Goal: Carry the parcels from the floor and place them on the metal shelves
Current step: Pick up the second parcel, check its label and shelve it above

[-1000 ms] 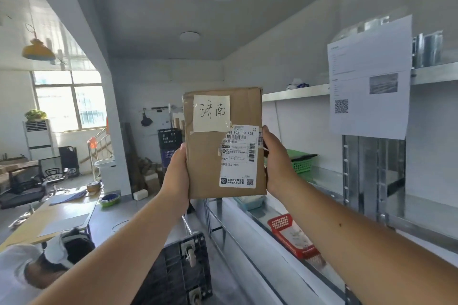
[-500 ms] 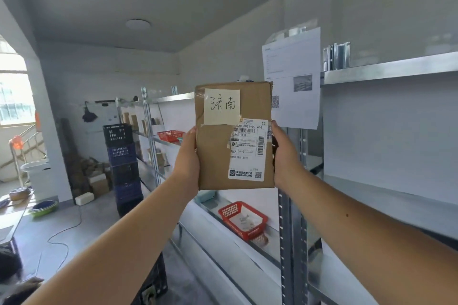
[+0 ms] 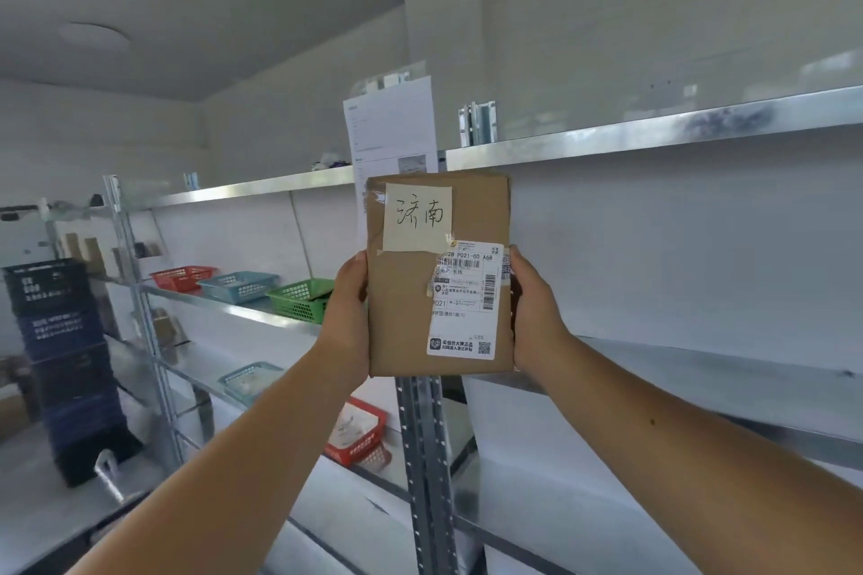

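Observation:
A flat brown cardboard parcel [image 3: 411, 289] with a handwritten paper note and a white shipping label is held upright at chest height, its face toward me. My left hand [image 3: 348, 308] grips its left edge and my right hand [image 3: 534, 313] grips its right edge, fingers hidden behind it. The metal shelves [image 3: 700, 364] run along the wall directly behind the parcel, with a bare shelf board to the right and a grey upright post [image 3: 422, 458] just below the parcel.
Red [image 3: 180, 278], blue [image 3: 238, 285] and green [image 3: 301, 299] plastic baskets sit on the left shelf level, with more baskets [image 3: 357, 432] lower down. Stacked dark crates [image 3: 65, 364] stand on the floor at left. A printed sheet [image 3: 390, 131] hangs from the top shelf.
My view has turned right from the open room toward the shelves, which now fill the frame. Both hands keep the same hold on the parcel.

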Available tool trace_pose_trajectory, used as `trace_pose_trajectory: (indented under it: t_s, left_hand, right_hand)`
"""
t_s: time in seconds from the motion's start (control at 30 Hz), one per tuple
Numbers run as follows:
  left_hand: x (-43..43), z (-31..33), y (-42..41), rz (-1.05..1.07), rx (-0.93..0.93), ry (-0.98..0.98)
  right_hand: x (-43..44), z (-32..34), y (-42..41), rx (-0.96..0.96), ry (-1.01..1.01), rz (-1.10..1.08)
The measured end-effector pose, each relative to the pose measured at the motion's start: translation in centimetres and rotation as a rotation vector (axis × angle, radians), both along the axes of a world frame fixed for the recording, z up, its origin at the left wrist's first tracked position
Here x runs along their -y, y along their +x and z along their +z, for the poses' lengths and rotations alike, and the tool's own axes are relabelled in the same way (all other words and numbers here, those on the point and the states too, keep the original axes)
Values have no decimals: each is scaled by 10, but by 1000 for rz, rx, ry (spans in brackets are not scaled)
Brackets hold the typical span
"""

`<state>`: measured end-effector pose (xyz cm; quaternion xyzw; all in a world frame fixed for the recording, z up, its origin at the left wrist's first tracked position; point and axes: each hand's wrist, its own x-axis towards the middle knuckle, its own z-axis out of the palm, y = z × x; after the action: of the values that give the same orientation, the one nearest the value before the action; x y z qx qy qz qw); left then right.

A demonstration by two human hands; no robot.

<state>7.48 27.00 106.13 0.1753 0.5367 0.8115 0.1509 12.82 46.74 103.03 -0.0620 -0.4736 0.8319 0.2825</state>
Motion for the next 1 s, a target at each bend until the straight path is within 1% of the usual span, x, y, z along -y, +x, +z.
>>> trace_pose_trajectory:
  t_s: [0.23,0.43,0.53,0.67,1.0]
  left_hand:
    - [-68,-13,-5,-204,-11,29]
    - [-111,-19,5,-354,-4,59]
    - [-131,-25,14,-429,-15,35]
    - [-157,-25,37,-534,-40,-5]
    - [-229,-36,127,-773,5,-41]
  right_hand:
    - [-48,-11,46,16,-9,-189]
    - [-73,-18,89,11,-2,-343]
    - [-79,-24,112,9,20,-415]
    - [-90,-30,147,8,-8,-535]
    - [-102,-39,266,36,-40,-847]
